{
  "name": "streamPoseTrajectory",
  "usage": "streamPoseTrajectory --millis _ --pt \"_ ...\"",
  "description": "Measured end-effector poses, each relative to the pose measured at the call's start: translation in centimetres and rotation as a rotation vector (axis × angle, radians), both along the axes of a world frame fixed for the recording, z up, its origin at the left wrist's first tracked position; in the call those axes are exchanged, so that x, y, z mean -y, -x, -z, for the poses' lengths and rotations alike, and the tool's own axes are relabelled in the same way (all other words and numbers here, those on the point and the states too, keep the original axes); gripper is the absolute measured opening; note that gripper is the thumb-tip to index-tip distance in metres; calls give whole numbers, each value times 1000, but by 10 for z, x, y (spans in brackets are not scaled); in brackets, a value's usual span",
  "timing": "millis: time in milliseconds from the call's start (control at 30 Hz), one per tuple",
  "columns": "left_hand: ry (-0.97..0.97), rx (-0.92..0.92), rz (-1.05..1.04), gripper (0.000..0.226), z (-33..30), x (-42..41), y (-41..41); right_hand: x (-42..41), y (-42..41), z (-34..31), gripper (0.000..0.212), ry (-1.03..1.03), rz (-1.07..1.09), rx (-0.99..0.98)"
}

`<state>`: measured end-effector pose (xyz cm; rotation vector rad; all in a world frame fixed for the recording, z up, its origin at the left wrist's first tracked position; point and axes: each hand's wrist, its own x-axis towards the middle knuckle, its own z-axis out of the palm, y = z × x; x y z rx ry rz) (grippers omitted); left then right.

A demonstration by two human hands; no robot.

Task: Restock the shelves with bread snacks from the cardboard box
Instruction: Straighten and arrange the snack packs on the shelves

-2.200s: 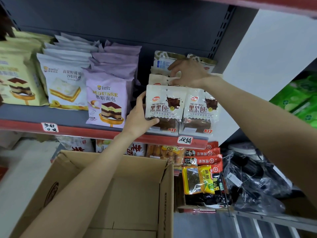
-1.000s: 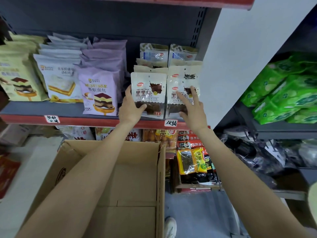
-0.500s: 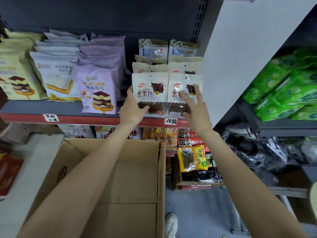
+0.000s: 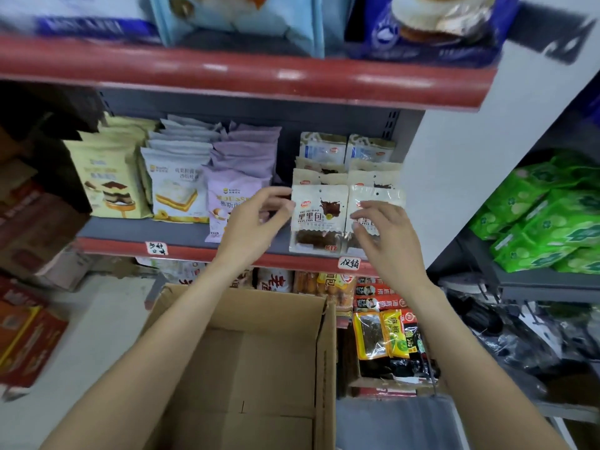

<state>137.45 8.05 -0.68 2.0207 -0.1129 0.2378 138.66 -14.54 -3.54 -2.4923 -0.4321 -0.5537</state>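
We stand before a grey shelf with a red front lip carrying two handwritten tags; a second red-edged shelf runs above it, blurred, with blue packs on top. A white upright panel closes the bay on the right, and beyond it green packets pile on a grey rack. On the grey shelf, from the left, we note yellow cake bags, white bags, purple mousse bags, then the bread snacks in two side-by-side rows, front packs upright at the lip, more stacked behind. Our left hand hovers just beside the left front pack, fingers loosely curled, thumb and forefinger near its upper corner; whether they touch it we cannot tell. Our right hand is spread with relaxed fingers over the right front pack, holding nothing. Below, the cardboard box sits open, only bare brown bottom showing. To its right a smaller carton holds red, yellow and dark snack packets. Red cartons stand at far left.
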Motion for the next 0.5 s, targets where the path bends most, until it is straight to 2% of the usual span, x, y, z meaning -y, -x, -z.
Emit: streamPoseTrajectory --millis 167,333,500 --pt "-188 348 84 17 -73 -53 20 -49 27 -79 22 53 -86 -54" --pt "-322 716 82 25 -131 -105 25 -100 50 -151 15 -67 -129 -46" --pt "-244 789 100 24 -184 -135 23 -132 67 -212 16 -280 -119 105"
